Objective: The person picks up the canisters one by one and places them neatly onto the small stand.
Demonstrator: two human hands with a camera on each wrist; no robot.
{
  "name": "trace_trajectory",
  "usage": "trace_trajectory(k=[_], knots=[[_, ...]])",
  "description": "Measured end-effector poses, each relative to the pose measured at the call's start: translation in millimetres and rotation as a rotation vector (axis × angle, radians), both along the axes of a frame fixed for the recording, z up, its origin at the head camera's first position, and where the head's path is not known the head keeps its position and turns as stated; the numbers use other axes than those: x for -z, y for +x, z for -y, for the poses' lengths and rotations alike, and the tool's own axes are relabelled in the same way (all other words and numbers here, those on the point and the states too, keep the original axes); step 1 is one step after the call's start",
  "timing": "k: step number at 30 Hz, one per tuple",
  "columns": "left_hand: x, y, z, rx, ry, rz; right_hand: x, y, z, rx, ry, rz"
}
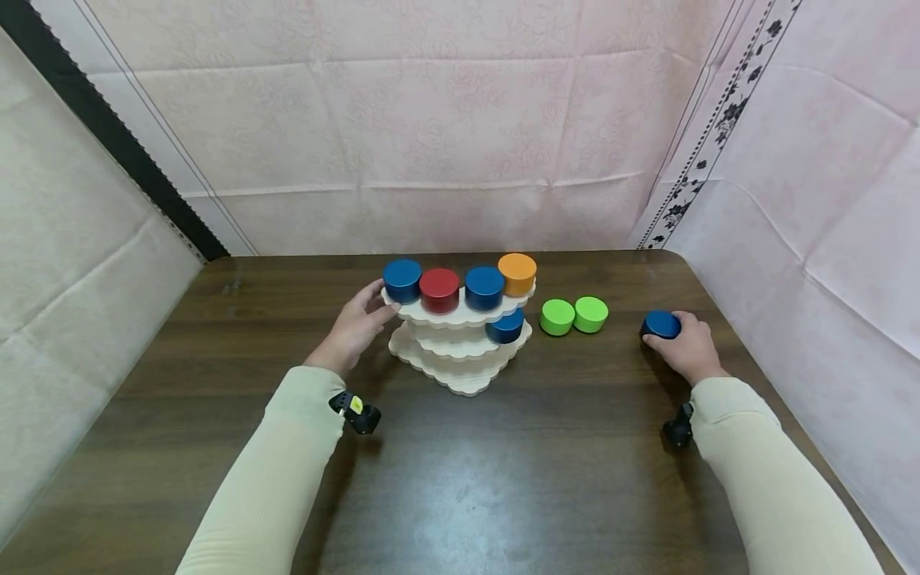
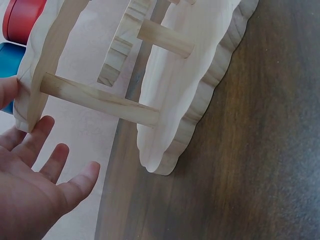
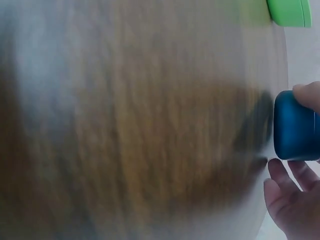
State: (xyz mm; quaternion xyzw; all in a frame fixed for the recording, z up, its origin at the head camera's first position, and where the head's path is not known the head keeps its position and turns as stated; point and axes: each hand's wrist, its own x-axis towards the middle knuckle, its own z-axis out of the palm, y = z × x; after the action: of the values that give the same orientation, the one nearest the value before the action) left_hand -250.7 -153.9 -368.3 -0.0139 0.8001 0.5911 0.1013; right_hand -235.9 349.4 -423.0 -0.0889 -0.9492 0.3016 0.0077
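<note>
As seen from the right hand [image 1: 688,350], curled round a glossy blue squat cylinder [image 1: 660,323]: well leftward, two bright-green squat cylinders [image 1: 557,317]; just beyond, a scalloped, three-tiered pale-wood stand [image 1: 463,370], pinched at its top-left corner by the left hand [image 1: 354,329].

A squat blue cylinder [image 1: 660,324] is upright, well right of an upright, three-tiered, scalloped pale wooden stand [image 1: 461,375]

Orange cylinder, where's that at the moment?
In the head view, the orange cylinder sits at the right corner of the wooden stand's top tier, just right of a blue cylinder.
</note>
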Motion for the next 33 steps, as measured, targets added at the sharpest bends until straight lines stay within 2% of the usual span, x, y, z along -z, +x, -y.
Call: trace_trajectory(k=[6, 14, 33], knots=[[-0.9, 1.2, 0, -0.006, 0.003, 0.001, 1.7, 0.0, 7, -0.008, -0.029, -0.055], [-1.1, 1.5, 0, -0.008, 0.007, 0.005, -2.0, 1.8, 21, -0.043, -0.056, -0.060], [-2.0, 3.1, 0, 0.002, 0.011, -0.001, -25.4, 15.6, 64, -0.143, -0.095, -0.104]])
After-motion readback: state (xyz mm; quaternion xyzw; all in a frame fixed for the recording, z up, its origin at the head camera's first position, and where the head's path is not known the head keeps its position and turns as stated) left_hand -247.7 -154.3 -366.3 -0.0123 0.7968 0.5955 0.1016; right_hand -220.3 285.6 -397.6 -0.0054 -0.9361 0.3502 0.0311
